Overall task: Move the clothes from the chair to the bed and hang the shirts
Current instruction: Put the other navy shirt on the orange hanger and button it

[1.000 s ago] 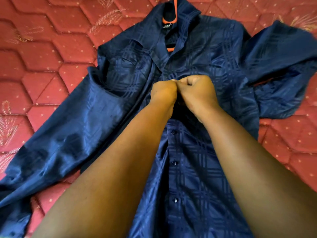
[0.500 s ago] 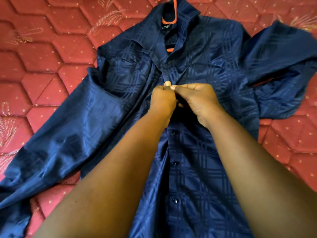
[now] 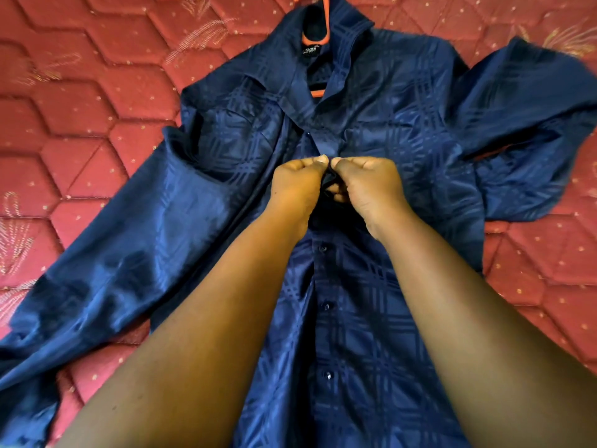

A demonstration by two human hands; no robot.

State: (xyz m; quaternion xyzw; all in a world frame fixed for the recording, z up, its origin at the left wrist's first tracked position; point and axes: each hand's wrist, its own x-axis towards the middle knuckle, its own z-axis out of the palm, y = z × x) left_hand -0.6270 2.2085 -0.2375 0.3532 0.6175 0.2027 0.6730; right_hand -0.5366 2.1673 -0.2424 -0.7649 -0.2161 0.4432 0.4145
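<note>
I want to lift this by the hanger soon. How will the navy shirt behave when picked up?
The glossy navy plaid shirt looks limp: its sleeves lie crumpled on the red quilted mattress, so they would probably dangle. Its sheen suggests it may slide on the orange plastic hanger.

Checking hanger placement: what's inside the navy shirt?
An orange hanger shows through the open collar of the navy shirt; its arms are covered by fabric. Under it lies the red mattress.

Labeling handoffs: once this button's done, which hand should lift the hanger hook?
Right, probably. The hanger hook lies up and slightly right of both hands; the right hand sits on that side. Both now pinch the shirt placket, left hand beside it.
</note>
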